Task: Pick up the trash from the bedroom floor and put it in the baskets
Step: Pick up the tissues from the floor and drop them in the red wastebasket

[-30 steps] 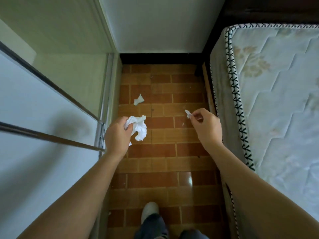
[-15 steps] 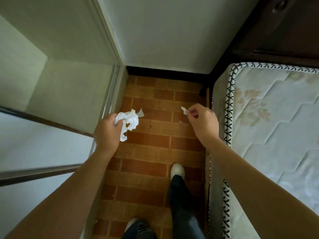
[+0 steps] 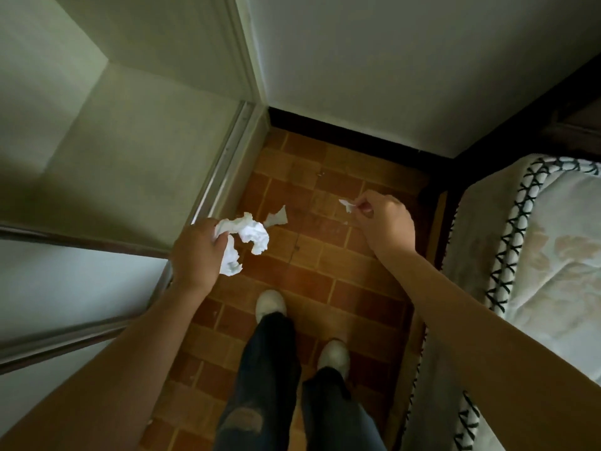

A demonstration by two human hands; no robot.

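My left hand grips a crumpled white tissue wad that hangs from its fingers above the brick-tile floor. My right hand pinches a tiny white paper scrap between thumb and forefinger. A small torn piece of white paper lies on the floor just beyond the wad, between my two hands. No basket is in view.
I stand in a narrow strip of brick floor. A mattress on a dark bed frame borders it on the right, a sliding glass door with a metal track on the left, a white wall with black skirting ahead. My white shoes point forward.
I have walked forward along the strip toward the paper piece on the floor, which now lies right beyond my left hand. Both hands keep their hold.
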